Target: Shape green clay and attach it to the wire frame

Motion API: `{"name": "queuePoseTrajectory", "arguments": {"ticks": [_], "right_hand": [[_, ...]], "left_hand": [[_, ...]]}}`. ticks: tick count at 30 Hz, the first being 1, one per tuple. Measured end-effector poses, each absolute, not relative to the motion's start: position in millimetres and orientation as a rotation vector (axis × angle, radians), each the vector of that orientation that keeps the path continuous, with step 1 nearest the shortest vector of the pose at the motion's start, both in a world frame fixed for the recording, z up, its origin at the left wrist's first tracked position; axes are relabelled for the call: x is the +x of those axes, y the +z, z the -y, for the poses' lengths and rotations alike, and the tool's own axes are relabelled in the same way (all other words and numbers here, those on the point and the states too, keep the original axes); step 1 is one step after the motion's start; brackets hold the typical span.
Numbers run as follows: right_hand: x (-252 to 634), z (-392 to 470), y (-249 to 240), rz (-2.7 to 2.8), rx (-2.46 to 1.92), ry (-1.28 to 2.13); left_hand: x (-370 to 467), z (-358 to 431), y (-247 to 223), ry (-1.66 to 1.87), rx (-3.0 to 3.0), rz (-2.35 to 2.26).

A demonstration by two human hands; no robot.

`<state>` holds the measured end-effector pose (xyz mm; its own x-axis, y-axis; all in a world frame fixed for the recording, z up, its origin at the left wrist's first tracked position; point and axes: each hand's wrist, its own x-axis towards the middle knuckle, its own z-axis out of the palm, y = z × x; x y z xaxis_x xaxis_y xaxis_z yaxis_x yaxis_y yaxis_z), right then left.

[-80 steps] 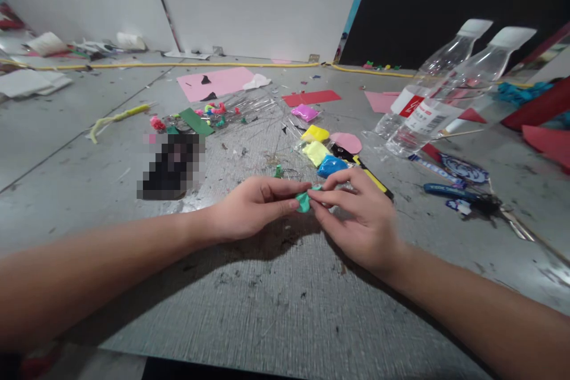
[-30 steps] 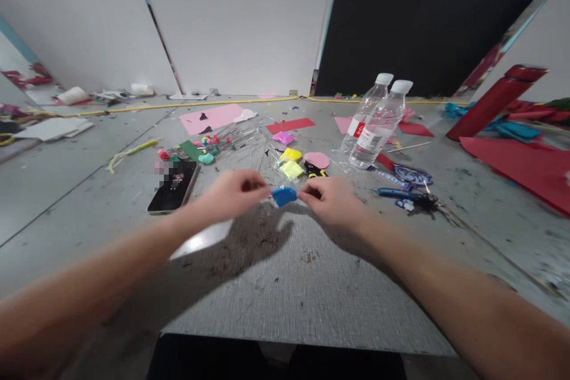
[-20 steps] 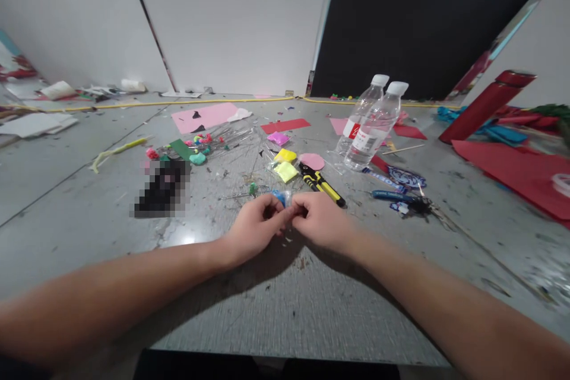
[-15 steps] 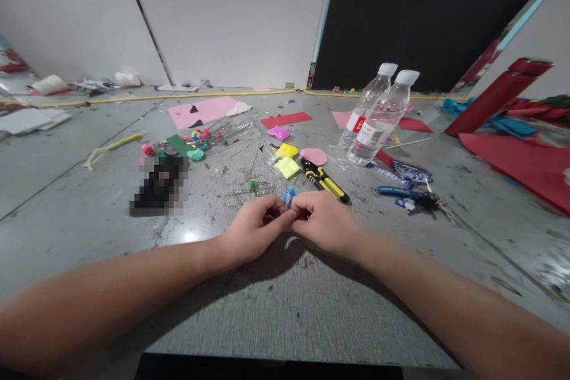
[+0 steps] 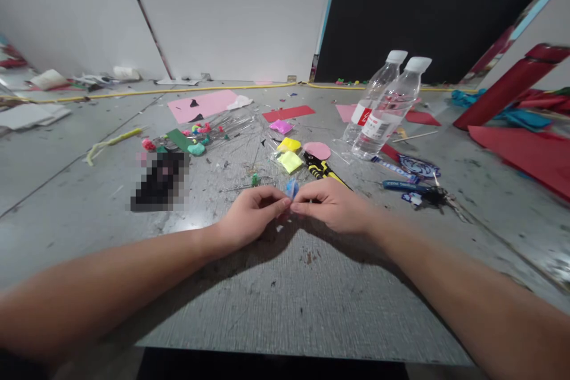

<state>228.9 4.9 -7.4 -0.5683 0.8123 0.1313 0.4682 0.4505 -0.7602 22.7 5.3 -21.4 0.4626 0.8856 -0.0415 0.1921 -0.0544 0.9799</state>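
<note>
The left hand (image 5: 249, 215) and right hand (image 5: 336, 205), both pinched nearly closed, grip a small blue clear-plastic packet (image 5: 291, 188) between them above the grey tabletop (image 5: 267, 309); handling its wrapper seems the step; the next move calls for firm, opposed grips.

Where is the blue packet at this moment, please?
In the head view, the blue packet is near the centre, where the fingers of the left hand and right hand meet, on the near side of the pale yellow packet.
</note>
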Motion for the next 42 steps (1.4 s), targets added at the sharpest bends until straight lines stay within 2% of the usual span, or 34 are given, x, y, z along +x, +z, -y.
{"name": "queuePoseTrajectory", "arguments": {"ticks": [8, 16, 24, 31, 36, 42], "right_hand": [[222, 5, -7, 2.288, -0.945, 0.835], [224, -1, -11, 2.1, -1.008, 0.953], [207, 23, -18, 1.959, -1.149, 0.184], [210, 23, -23, 2.003, -1.273, -0.134], [221, 14, -14, 2.147, -1.315, -0.038], [223, 15, -7, 2.274, -1.008, 0.233]], "left_hand": [[22, -7, -21, 0.708, 1.461, -0.892], [24, -5, -23, 0.777, 1.427, -0.914], [23, -8, -17, 0.722, 1.698, -0.928], [22, -5, -10, 0.571, 1.877, -0.91], [21, 0, -11, 0.674, 2.15, -0.932], [15, -1, -14, 0.906, 2.378, -0.882]]}}
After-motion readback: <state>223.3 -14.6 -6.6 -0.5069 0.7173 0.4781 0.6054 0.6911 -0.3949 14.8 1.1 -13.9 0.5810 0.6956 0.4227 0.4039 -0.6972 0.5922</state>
